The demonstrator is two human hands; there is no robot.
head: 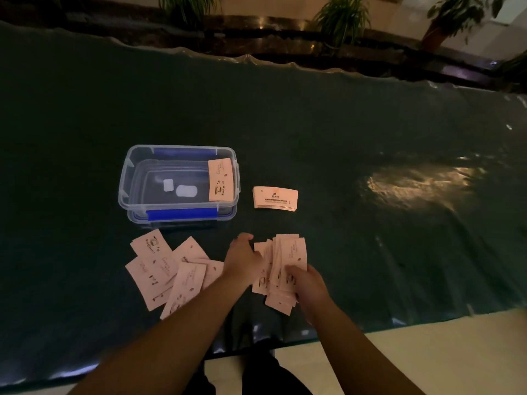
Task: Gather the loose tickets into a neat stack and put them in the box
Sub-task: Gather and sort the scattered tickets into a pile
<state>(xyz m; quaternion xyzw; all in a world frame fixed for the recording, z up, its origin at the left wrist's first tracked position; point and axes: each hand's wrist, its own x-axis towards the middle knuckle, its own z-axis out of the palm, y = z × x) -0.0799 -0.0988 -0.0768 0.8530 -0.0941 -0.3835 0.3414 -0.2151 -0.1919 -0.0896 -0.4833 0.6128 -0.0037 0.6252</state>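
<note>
A rough bundle of pale pink tickets (pixel 285 260) lies near the table's front edge. My left hand (pixel 242 260) presses against its left side, and my right hand (pixel 306 283) grips its lower right end. Several loose tickets (pixel 168 269) are scattered to the left of my left arm. A clear plastic box with blue clips (pixel 134 178) sits behind them, open, with a small stack of tickets (pixel 220 180) leaning at its right end. Another neat ticket stack (pixel 275 197) rests on the table just right of the box.
The dark green table cover (pixel 370 132) stretches far back and to the right, with a glare patch (pixel 413 183). Potted plants (pixel 342 18) and a dark ledge stand beyond the far edge. Pale floor (pixel 427 352) shows below the front edge.
</note>
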